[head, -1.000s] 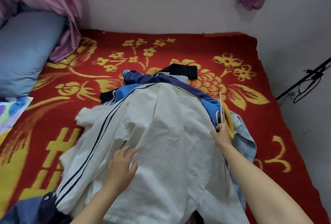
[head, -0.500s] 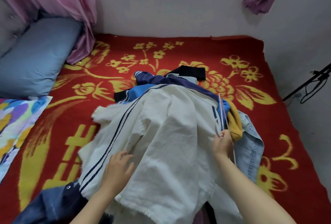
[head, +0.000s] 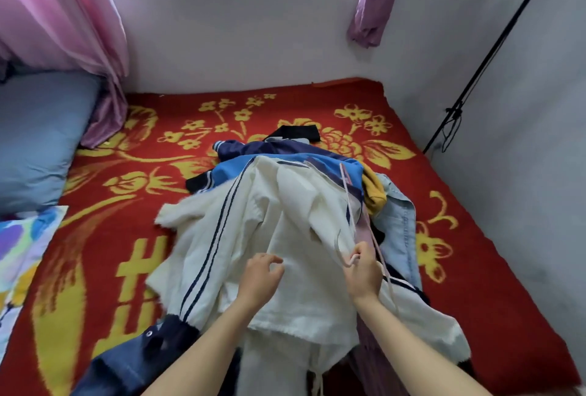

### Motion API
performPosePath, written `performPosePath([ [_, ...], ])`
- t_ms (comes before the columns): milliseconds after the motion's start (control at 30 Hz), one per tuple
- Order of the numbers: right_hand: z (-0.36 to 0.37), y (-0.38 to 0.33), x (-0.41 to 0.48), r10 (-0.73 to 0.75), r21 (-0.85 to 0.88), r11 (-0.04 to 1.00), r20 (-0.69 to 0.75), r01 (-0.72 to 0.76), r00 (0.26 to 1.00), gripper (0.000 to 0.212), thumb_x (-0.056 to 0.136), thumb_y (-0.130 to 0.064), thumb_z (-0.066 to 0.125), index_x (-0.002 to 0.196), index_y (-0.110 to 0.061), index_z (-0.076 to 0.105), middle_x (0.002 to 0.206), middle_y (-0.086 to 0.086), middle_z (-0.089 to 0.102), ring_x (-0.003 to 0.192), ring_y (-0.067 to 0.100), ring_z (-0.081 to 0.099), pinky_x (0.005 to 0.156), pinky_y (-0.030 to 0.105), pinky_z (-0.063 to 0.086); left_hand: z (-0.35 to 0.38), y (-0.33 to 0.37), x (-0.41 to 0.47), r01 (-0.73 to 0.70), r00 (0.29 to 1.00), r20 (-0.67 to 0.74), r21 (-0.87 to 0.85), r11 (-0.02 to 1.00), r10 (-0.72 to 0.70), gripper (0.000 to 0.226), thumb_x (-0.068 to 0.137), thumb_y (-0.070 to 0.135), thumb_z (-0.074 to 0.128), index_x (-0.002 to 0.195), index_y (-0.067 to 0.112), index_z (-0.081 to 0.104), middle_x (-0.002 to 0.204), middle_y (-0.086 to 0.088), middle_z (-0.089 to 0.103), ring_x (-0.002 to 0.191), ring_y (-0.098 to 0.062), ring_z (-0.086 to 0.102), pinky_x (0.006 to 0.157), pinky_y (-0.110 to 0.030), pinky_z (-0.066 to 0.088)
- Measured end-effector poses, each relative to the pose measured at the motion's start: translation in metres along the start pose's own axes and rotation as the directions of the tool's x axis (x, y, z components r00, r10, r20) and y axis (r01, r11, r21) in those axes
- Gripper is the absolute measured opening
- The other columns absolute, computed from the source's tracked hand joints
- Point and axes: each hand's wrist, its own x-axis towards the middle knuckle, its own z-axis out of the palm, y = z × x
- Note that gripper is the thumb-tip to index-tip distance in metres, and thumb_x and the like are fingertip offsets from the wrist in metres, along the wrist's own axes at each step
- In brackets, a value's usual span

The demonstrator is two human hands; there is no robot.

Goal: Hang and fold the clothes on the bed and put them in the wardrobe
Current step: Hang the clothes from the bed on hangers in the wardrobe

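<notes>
Atop white garment (head: 285,221), right hand (head: 363,272) grips hanger (head: 348,202).

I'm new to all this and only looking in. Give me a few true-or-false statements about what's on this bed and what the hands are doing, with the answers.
1. The right hand grips a thin pale hanger. True.
2. The left hand holds a second hanger. False: it rests on the white garment and holds no hanger.
3. The bed cover is plain blue. False: it is red with yellow flowers.
4. A blue pillow lies at the left side of the bed. True.
5. The yellow garment lies on top of the pile. False: the white garment is on top, and the yellow one peeks out at the pile's right side.
</notes>
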Motion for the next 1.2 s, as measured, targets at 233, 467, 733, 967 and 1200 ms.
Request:
performPosePath([
  [233,0.008,0.022,-0.106,0.043,-0.057,0.998,0.272,-0.029,0.961,0.037,0.078,0.009,0.042,0.062,-0.022,0.031,0.058,-0.008,0.041,0.055,0.008,0.039,0.051,0.018,0.030,0.011,-0.035,-0.050,0.046,0.998,0.041,-0.141,0.989,-0.040,0.026,0.091,0.015,0.050,0.110,0.008,0.066,0.115,-0.008,0.063,0.108,-0.020,0.055,0.089,-0.029,0.042],
  [467,-0.032,0.037,-0.095,0.298,0.114,0.942,0.155,-0.316,0.942,0.028,0.089,-0.009,0.048,0.066,-0.016,0.033,0.066,0.006,0.046,0.069,0.025,0.047,0.065,0.034,0.037,0.021,-0.056,-0.079,0.109,0.992,0.076,-0.158,0.981,-0.098,0.021,0.090,0.011,0.052,0.102,0.007,0.068,0.090,0.000,0.062,0.093,-0.017,0.059,0.068,-0.022,0.035],
  [733,-0.078,0.070,-0.049,0.357,0.140,0.918,0.118,-0.372,0.927,0.026,0.085,0.007,0.042,0.071,-0.013,0.033,0.077,0.010,0.052,0.064,0.023,0.057,0.065,0.032,0.042,0.038,-0.012,-0.060,-0.022,0.999,0.039,-0.057,0.998,0.024,0.028,0.092,0.016,0.050,0.117,0.009,0.061,0.121,-0.007,0.058,0.111,-0.020,0.053,0.092,-0.030,0.041],
  [967,-0.087,0.097,0.012,0.288,0.129,0.938,0.228,-0.322,0.930,0.020,0.086,0.009,0.039,0.074,-0.007,0.039,0.071,0.008,0.047,0.058,0.018,0.045,0.046,0.013,0.035,0.076,0.048,-0.007,-0.095,0.994,-0.032,0.157,0.983,0.101,0.042,0.093,0.022,0.051,0.133,0.013,0.047,0.136,-0.005,0.046,0.128,-0.020,0.038,0.099,-0.028,0.032],
  [1200,-0.092,0.118,0.071,0.188,0.152,0.953,0.382,-0.262,0.905,0.029,0.087,0.012,0.036,0.071,-0.010,0.045,0.067,0.002,0.049,0.059,0.014,0.044,0.052,0.013,0.036,0.129,0.073,0.043,-0.483,0.872,0.348,0.727,0.489,0.344,0.059,0.089,0.017,0.039,0.146,0.015,0.023,0.157,-0.005,0.010,0.145,-0.020,0.004,0.113,-0.038,0.013],
])
